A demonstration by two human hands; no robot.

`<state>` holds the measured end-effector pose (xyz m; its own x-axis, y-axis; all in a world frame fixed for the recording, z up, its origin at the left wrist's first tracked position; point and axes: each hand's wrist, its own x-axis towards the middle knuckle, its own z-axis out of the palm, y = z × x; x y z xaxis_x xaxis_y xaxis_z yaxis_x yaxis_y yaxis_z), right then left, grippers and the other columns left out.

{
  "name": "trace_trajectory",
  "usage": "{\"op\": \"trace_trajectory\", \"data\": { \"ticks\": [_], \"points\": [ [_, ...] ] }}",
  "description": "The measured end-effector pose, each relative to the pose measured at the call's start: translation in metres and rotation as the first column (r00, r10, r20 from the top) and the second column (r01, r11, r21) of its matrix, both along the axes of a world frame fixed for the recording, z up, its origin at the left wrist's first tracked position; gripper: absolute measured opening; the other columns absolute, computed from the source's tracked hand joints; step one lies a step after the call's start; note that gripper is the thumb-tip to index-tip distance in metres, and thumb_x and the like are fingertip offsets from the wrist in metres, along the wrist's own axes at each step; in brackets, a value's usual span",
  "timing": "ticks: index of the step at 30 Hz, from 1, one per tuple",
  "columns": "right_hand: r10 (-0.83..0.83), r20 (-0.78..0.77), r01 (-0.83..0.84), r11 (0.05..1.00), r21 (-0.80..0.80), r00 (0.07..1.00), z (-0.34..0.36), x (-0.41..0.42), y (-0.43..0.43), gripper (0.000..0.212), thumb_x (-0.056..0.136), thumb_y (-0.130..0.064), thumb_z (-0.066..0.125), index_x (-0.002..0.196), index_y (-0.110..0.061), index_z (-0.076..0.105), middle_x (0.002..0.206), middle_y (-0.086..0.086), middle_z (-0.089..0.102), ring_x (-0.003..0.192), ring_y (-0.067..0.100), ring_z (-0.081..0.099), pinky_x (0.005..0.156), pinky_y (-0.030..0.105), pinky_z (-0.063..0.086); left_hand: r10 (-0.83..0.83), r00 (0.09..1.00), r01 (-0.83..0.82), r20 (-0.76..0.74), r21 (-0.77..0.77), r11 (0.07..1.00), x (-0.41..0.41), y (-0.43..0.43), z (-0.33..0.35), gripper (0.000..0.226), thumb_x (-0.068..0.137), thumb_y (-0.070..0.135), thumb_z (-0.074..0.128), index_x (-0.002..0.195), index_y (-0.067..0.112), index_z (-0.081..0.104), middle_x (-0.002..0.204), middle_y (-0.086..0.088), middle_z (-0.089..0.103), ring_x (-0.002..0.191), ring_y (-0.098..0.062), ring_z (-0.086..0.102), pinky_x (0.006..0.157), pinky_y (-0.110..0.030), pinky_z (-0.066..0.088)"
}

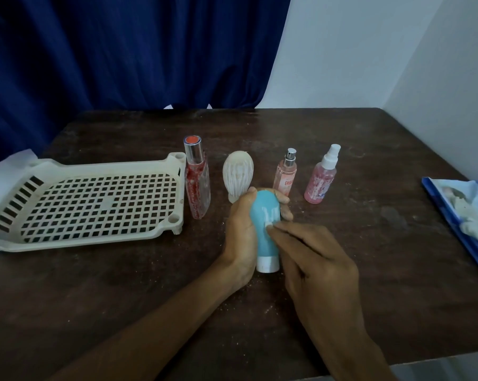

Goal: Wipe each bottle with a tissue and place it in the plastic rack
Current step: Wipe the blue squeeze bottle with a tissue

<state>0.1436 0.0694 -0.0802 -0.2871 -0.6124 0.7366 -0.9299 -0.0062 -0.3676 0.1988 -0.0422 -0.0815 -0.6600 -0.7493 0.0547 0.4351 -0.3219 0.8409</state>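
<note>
My right fingertips [280,229] are pinching a small white scrap, seemingly a tissue [268,224], and pressing it against the side of the blue bottle [265,207]. The scrap is too small for me to be sure what it is. The rest of my right hand [320,262] is lying over the lower right of the bottle. My left hand [240,229] is gripping the same bottle from the left, thumb on the near side and fingers curling round its far side. The bottle is standing upside down, with its white cap [268,264] touching the table [370,298] in the middle front. I am counting five bottles in all: this one, plus four standing in a loose row just behind it. They are a tall clear bottle [195,182] with red inside, a white ribbed bottle [238,174], a pink bottle [286,174] with a silver sprayer, and a pink spray bottle [321,180] with a white top. One rack [86,204], cream plastic with a grid floor, is sitting to the left, close beside the tall clear bottle and resting on a white sheet [1,171]. One blue packet [463,215] is lying at the table's right edge. The table is dark worn wood, dotted with white crumbs. A blue curtain [122,50] is hanging behind it, and a white wall [370,50] is closing the right side.
</note>
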Motion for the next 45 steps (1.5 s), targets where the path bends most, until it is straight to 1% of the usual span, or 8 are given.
{"op": "trace_trajectory", "data": {
  "ticks": [5,12,18,23,29,36,41,45],
  "points": [
    [0.053,-0.073,-0.051,0.998,0.031,0.996,-0.006,0.008,0.002,0.024,0.092,-0.012,0.059,0.104,-0.003,0.077,0.109,0.005,0.071,0.101,0.014,0.064,0.093,0.021,0.051,-0.005,1.0,0.006,-0.012,0.027,1.0,0.002,-0.001,0.001,0.046,0.101,0.034,0.032,0.09,0.001,0.062,0.073,-0.015,0.061,0.064,-0.024,0.061,0.066,-0.032,0.053],
    [-0.02,-0.057,0.019,1.0,-0.004,0.998,0.005,0.005,-0.007,0.025,0.089,-0.013,0.058,0.099,-0.003,0.078,0.102,0.004,0.073,0.093,0.015,0.065,0.087,0.016,0.05,0.022,1.0,-0.022,0.02,-0.003,1.0,0.001,0.0,0.003,0.045,0.095,0.038,0.035,0.089,0.003,0.063,0.075,-0.015,0.062,0.067,-0.019,0.059,0.067,-0.028,0.051],
    [0.007,-0.061,-0.007,1.0,0.012,0.998,0.001,0.005,-0.004,0.024,0.09,-0.013,0.058,0.099,-0.003,0.078,0.103,0.003,0.073,0.092,0.014,0.066,0.086,0.019,0.052,0.041,0.999,-0.041,0.027,0.012,0.999,0.001,0.002,0.007,0.046,0.104,0.028,0.027,0.091,-0.001,0.06,0.071,-0.015,0.059,0.062,-0.02,0.057,0.062,-0.028,0.053],
    [-0.031,-0.047,0.03,1.0,-0.007,0.998,0.011,0.003,-0.013,0.024,0.087,-0.012,0.057,0.096,-0.004,0.078,0.1,0.003,0.073,0.088,0.017,0.066,0.083,0.017,0.049,0.091,0.993,-0.089,0.08,-0.039,0.995,0.001,0.001,0.003,0.046,0.099,0.036,0.035,0.088,0.002,0.064,0.075,-0.012,0.062,0.068,-0.018,0.059,0.067,-0.027,0.051],
    [-0.005,-0.053,0.006,1.0,0.023,0.999,0.007,0.006,-0.008,0.025,0.087,-0.013,0.057,0.095,-0.006,0.079,0.099,0.001,0.073,0.087,0.014,0.065,0.083,0.016,0.049,0.062,0.997,-0.061,0.051,-0.023,0.998,0.002,-0.001,0.004,0.048,0.104,0.03,0.028,0.088,0.001,0.062,0.072,-0.013,0.061,0.064,-0.018,0.057,0.063,-0.027,0.051],
    [-0.068,-0.021,0.069,0.997,0.023,0.997,0.016,0.006,-0.02,0.022,0.085,-0.011,0.06,0.097,-0.007,0.078,0.099,0.002,0.073,0.088,0.013,0.064,0.088,0.009,0.042,0.165,0.977,-0.153,0.138,-0.095,0.984,0.001,-0.002,0.0,0.046,0.092,0.041,0.036,0.085,0.013,0.071,0.082,-0.008,0.067,0.08,-0.022,0.062,0.08,-0.036,0.051],
    [-0.041,-0.008,0.041,0.999,0.024,0.999,0.01,0.007,-0.01,0.02,0.084,-0.01,0.063,0.096,-0.007,0.079,0.098,0.0,0.072,0.086,0.013,0.065,0.084,0.013,0.047,0.136,0.985,-0.13,0.101,-0.064,0.989,0.001,0.0,0.005,0.047,0.104,0.028,0.027,0.095,-0.003,0.062,0.072,-0.014,0.062,0.064,-0.019,0.058,0.062,-0.026,0.051],
    [-0.111,0.002,0.111,0.994,0.015,0.994,0.016,0.002,-0.016,0.021,0.076,-0.001,0.07,0.095,-0.006,0.079,0.098,0.002,0.073,0.083,0.017,0.067,0.083,0.016,0.047,0.175,0.974,-0.158,0.141,-0.128,0.979,-0.001,0.001,0.002,0.048,0.106,0.023,0.027,0.089,0.001,0.066,0.074,-0.005,0.067,0.069,-0.012,0.063,0.065,-0.02,0.053]
  ]
}}
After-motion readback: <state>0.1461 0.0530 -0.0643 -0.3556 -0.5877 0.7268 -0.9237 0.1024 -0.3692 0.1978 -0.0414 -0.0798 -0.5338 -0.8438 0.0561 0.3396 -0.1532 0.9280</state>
